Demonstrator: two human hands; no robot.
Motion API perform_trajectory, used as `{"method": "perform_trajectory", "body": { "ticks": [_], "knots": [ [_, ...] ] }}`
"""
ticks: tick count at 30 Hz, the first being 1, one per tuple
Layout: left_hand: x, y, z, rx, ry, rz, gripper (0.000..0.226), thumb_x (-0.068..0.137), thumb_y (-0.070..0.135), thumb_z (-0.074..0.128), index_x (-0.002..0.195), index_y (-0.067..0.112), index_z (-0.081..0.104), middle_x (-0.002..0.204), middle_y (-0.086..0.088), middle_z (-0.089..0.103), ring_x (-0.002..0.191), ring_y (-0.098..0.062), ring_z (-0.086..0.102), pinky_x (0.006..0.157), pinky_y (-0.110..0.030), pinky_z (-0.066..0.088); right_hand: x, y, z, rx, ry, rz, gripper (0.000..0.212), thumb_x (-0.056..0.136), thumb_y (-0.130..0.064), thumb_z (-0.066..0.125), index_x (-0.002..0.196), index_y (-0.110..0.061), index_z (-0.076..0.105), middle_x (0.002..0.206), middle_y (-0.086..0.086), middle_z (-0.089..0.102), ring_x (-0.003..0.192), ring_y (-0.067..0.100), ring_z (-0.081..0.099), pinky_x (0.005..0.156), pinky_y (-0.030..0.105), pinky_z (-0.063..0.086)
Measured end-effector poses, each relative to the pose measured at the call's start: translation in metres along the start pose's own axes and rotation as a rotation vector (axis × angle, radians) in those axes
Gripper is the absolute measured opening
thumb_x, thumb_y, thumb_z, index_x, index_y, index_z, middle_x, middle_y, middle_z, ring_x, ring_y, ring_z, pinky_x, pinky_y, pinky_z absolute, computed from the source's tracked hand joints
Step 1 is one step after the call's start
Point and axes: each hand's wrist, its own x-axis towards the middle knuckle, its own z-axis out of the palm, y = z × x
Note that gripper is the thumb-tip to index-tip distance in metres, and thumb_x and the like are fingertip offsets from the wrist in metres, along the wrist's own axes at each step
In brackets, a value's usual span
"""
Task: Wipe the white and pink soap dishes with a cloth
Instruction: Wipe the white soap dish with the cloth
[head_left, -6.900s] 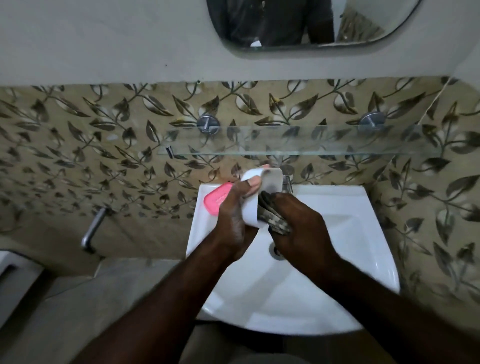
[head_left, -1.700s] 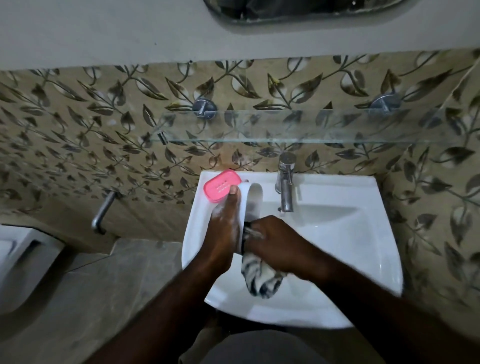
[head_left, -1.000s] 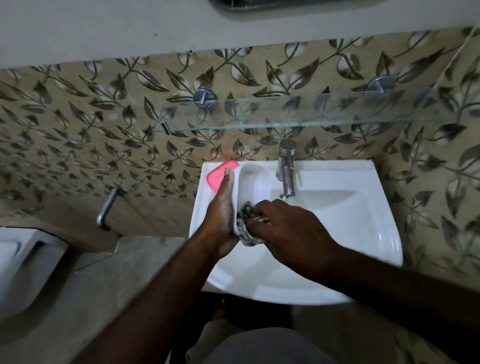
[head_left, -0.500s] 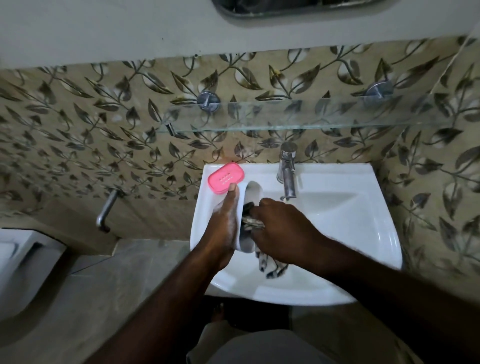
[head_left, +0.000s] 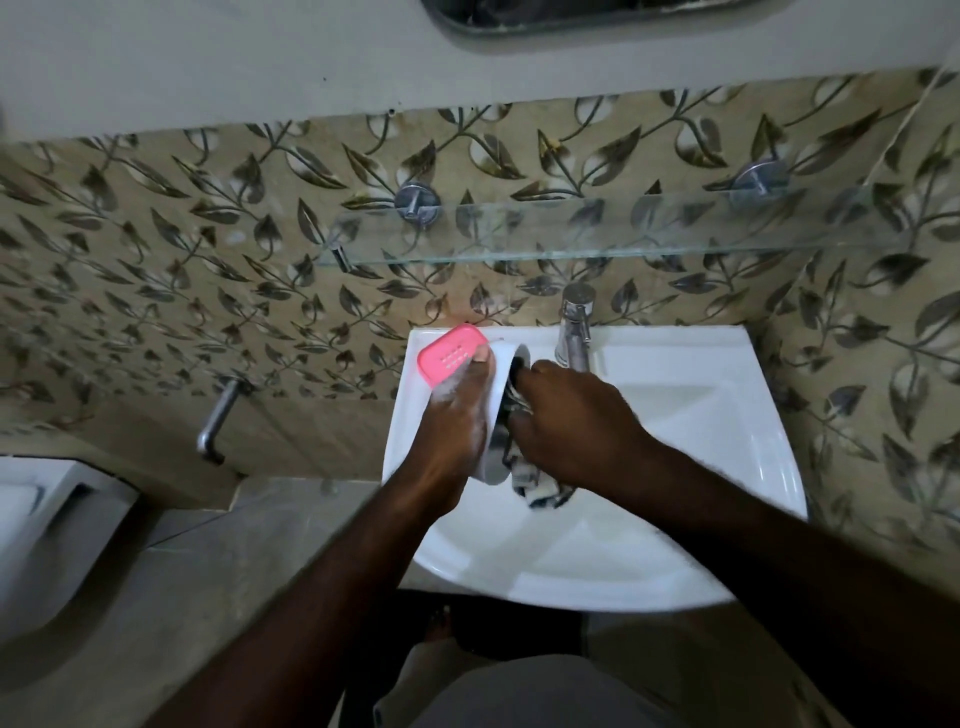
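My left hand (head_left: 451, 431) grips the white soap dish (head_left: 500, 384), holding it on edge over the left side of the white basin (head_left: 727, 467). Against the dish's inner face my right hand (head_left: 571, 421) presses a dark-and-white patterned cloth (head_left: 540, 486), whose loose end hangs below the dish. The pink soap dish (head_left: 451, 359) lies flat on the basin's back left corner, just behind my left thumb.
A chrome tap (head_left: 574, 327) stands at the back of the basin, close to my right hand. Above it a glass shelf (head_left: 597, 234) runs along the leaf-patterned wall. A metal handle (head_left: 218, 418) projects from the wall at left. A white fixture (head_left: 47, 525) sits at far left.
My right hand has slid with the cloth up the white dish toward its far end. More of the cloth hangs below the dish than one second ago. The left hand keeps its grip.
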Motion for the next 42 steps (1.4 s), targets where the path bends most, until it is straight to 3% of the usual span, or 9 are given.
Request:
{"method": "perform_trajectory", "body": {
  "ticks": [3,8,11,15,20,24,28,36,42],
  "knots": [
    [0.002,-0.001,-0.002,0.056,-0.002,0.072,0.046,0.086,0.052,0.050,0.099,0.013,0.070,0.081,0.002,0.074,0.075,-0.014,0.069,0.065,-0.025,0.057,-0.009,-0.001,0.006,0.425,-0.332,0.016,0.018,0.088,-0.025,0.056,0.076,-0.013,0.057,0.080,0.007,0.068,0.079,0.026,0.065,0.074,0.043,0.052],
    [0.003,0.000,-0.004,0.015,-0.005,0.068,0.060,0.088,0.054,0.048,0.117,0.004,0.065,0.087,-0.004,0.075,0.077,-0.021,0.070,0.062,-0.025,0.057,-0.011,-0.005,0.002,0.857,-0.438,0.126,0.022,0.084,-0.015,0.057,0.063,-0.007,0.056,0.056,0.002,0.053,0.050,0.014,0.048,0.050,0.026,0.039],
    [0.009,0.004,-0.003,-0.026,-0.002,0.019,0.055,0.095,0.056,0.044,0.117,0.010,0.067,0.098,-0.012,0.076,0.088,-0.025,0.072,0.074,-0.035,0.059,-0.007,-0.010,-0.009,1.462,-0.361,0.287,0.026,0.088,-0.010,0.055,0.062,-0.008,0.058,0.050,0.001,0.058,0.042,0.012,0.052,0.044,0.019,0.042],
    [0.006,0.002,0.009,-0.094,-0.048,-0.074,0.068,0.089,0.059,0.047,0.132,0.008,0.057,0.133,-0.021,0.060,0.122,-0.036,0.057,0.108,-0.049,0.040,-0.002,-0.012,-0.014,1.957,0.045,0.420,0.025,0.097,-0.012,0.044,0.076,-0.009,0.057,0.054,-0.005,0.066,0.046,0.007,0.063,0.045,0.019,0.052],
    [0.010,0.000,0.001,-0.148,-0.099,-0.167,0.068,0.090,0.060,0.039,0.128,0.008,0.060,0.124,-0.023,0.064,0.115,-0.038,0.061,0.101,-0.044,0.047,-0.008,-0.017,0.001,1.269,0.073,0.258,0.016,0.092,-0.006,0.054,0.084,-0.014,0.064,0.075,0.003,0.069,0.071,0.018,0.067,0.070,0.037,0.056],
    [0.017,0.010,-0.007,-0.150,-0.013,-0.140,0.068,0.084,0.060,0.050,0.132,0.013,0.057,0.124,-0.019,0.065,0.113,-0.036,0.063,0.099,-0.050,0.050,-0.017,-0.008,0.011,0.483,-0.037,-0.202,0.002,0.082,-0.017,0.058,0.080,-0.017,0.059,0.082,0.002,0.057,0.074,0.029,0.061,0.063,0.039,0.047],
    [0.016,0.003,-0.009,-0.040,0.043,-0.158,0.054,0.091,0.055,0.048,0.123,0.014,0.063,0.103,-0.014,0.074,0.089,-0.031,0.071,0.084,-0.048,0.056,-0.016,0.015,0.016,-0.131,-0.150,-0.346,0.019,0.082,-0.021,0.056,0.098,-0.028,0.062,0.097,0.002,0.051,0.079,0.034,0.062,0.055,0.037,0.039],
    [0.010,0.002,-0.008,-0.205,-0.108,-0.318,0.053,0.101,0.047,0.038,0.131,0.008,0.057,0.113,-0.020,0.062,0.091,-0.028,0.061,0.083,-0.040,0.049,0.017,0.022,0.004,-0.312,0.228,-0.442,0.040,0.072,-0.013,0.040,0.104,-0.014,0.064,0.090,0.013,0.056,0.064,0.033,0.056,0.043,0.029,0.028],
    [0.014,0.004,-0.015,0.045,-0.014,-0.167,0.044,0.095,0.045,0.054,0.109,0.006,0.069,0.079,-0.011,0.069,0.067,-0.024,0.064,0.059,-0.030,0.053,0.016,0.017,0.028,-0.302,0.052,-0.139,0.045,0.070,-0.017,0.068,0.113,-0.015,0.056,0.099,0.008,0.054,0.069,0.033,0.062,0.045,0.031,0.028]
  ]
}}
